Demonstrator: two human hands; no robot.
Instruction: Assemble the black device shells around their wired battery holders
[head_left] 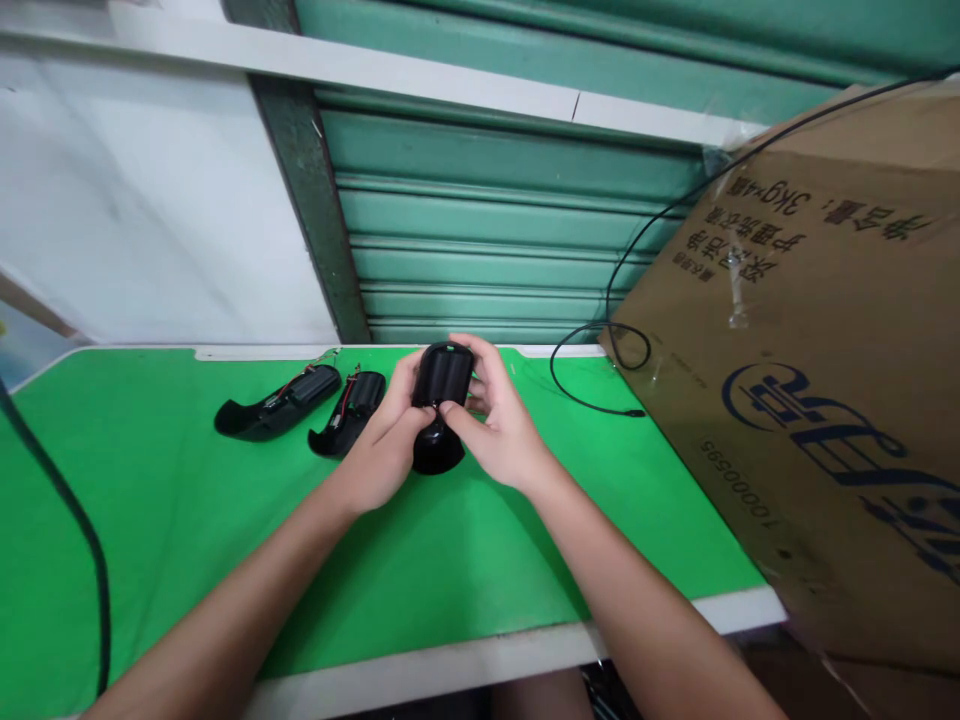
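Note:
Between my two hands is a black plastic housing [442, 375], glossy at its lower end, held a little above the green table. My left hand [386, 450] wraps its left side with the thumb pressed on the middle. From the right, my right hand [495, 420] grips it, fingers behind and thumb tip on the front near the other thumb. To the left lie two similar curved black housings: one [281, 402] farther off, and one [352, 410] partly behind my left hand. Thin red wires show on both.
The green tabletop [360, 590] has a white edge. A black cable [585, 400] curls at the back right, beside a large cardboard box [787, 350]. Another dark cable [82, 520] hangs at the left. Behind stands a green metal shutter [510, 220].

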